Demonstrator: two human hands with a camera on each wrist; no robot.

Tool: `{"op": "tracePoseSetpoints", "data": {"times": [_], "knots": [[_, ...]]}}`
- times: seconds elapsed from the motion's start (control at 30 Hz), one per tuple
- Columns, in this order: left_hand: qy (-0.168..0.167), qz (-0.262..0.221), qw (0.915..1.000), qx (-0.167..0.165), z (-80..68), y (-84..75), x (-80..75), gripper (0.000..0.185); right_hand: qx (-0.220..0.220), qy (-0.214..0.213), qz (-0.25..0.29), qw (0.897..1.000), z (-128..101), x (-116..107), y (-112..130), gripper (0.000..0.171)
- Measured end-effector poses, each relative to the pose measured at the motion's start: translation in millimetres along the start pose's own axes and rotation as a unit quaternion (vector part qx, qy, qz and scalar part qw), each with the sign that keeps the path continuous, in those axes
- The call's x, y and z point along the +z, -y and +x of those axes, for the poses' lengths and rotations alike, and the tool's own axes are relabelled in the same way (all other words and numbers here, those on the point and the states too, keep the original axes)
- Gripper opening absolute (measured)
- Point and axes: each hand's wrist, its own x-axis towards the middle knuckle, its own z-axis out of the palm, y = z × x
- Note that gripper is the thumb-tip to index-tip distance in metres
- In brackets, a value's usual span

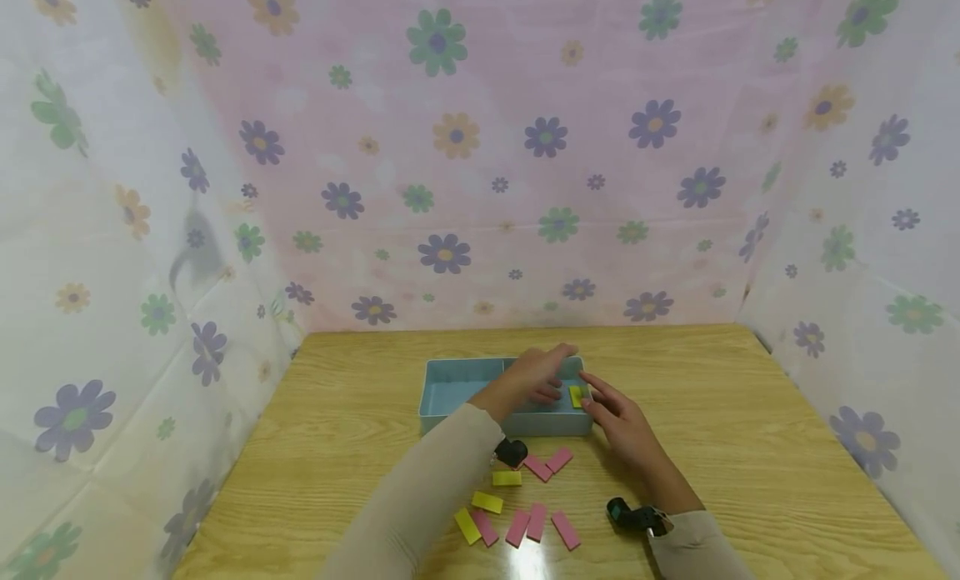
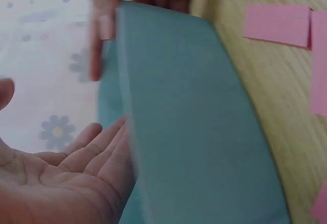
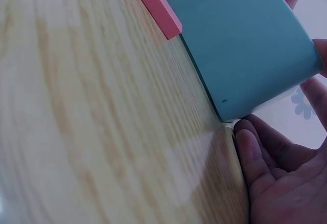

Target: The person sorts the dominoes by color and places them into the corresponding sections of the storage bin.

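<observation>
A blue-green rectangular box (image 1: 555,425) with a divider stands on the wooden table. My left hand (image 1: 536,375) reaches over the front wall into its right compartment, fingers loosely extended and nothing held. The left wrist view shows that palm (image 2: 66,183) turned up beside the box wall (image 2: 184,101). My right hand (image 1: 626,426) holds the box's right end, with thumb and index finger at the rim. Its other fingers (image 3: 250,150) rest low by the box corner in the right wrist view. A yellow block (image 1: 576,397) lies inside, against the right end.
In front of the box, several flat pink blocks (image 1: 566,530) and yellow blocks (image 1: 487,502) are scattered over the table (image 1: 360,447). One pink block (image 3: 158,6) lies close along the box's front wall in the right wrist view. Flowered cloth (image 1: 495,188) hangs behind and at both sides.
</observation>
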Motion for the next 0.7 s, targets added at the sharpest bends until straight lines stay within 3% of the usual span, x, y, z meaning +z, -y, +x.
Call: {"op": "tracePoseSetpoints", "data": {"times": [0.4, 0.7], "knots": [[0.044, 0.002, 0.9964, 0.072, -18.6, -9.8, -43.9, 0.076, 0.018, -0.01, -0.012, 1.0, -3, 2, 0, 0.053], [0.012, -0.013, 0.9926, 0.12, -51.2, 2.9, -69.4, 0.063, 0.02, -0.006, -0.01, 1.0, -2, 3, 2, 0.053]]}}
